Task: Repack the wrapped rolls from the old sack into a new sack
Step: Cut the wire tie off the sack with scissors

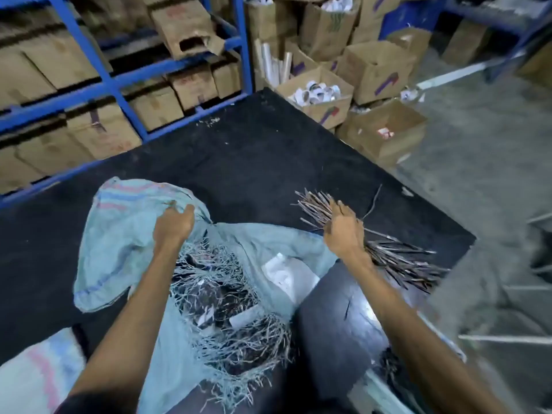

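A warehouse storeroom.
Blue steel racks hold rows of cardboard boxes; more boxes, some open, stand piled on the concrete floor beside a black mat.

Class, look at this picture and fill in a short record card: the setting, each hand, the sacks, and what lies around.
Setting: storeroom, a blue rack of cardboard boxes behind a black mat
Left hand: grips a fold of the old sack
Old sack: pale blue-green, torn open, edges frayed, dark contents showing
Right hand: holds a bundle of thin dark sticks above the mat
Second sack: pale, pink-striped, lower left corner
Beyond the mat: open box holding white items
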Motion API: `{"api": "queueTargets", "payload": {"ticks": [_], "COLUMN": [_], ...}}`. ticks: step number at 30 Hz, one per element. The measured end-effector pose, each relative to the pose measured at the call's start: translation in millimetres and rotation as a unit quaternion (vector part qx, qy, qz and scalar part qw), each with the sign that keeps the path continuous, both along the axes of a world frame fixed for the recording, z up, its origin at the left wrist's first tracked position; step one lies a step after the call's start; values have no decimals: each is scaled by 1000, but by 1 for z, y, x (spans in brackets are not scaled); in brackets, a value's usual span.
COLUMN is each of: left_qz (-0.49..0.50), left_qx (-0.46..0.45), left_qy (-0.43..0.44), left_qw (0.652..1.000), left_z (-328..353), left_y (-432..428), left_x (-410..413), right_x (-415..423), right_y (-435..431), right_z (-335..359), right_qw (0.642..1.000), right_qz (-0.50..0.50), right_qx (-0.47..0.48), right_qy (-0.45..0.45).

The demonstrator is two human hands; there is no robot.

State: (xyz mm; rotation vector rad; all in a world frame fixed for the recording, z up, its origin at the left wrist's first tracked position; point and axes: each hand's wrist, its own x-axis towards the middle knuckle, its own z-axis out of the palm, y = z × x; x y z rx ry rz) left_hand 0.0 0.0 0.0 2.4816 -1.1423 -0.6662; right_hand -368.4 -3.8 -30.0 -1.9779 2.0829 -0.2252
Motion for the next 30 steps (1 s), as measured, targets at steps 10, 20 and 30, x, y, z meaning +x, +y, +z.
{"api": "queueTargets", "payload": {"ticks": [10,20,30], "left_qz": [-3,-7,3], "left_qx": [186,276,216], "left_qy": [-7,8,43], "left_qw": [983,961,975], "left_z": [-90,-112,-112], "left_y": [-32,-56,-71], "left_x": [33,49,32], "right_x": [-29,-18,-17], "right_y": [0,-12,-37], "right_z": [-92,-120,-129], "right_qw": [963,943,927], "right_qz": [-225,-293,-335], "right_qx": [152,153,168], "right_qy": [13,16,0]}}
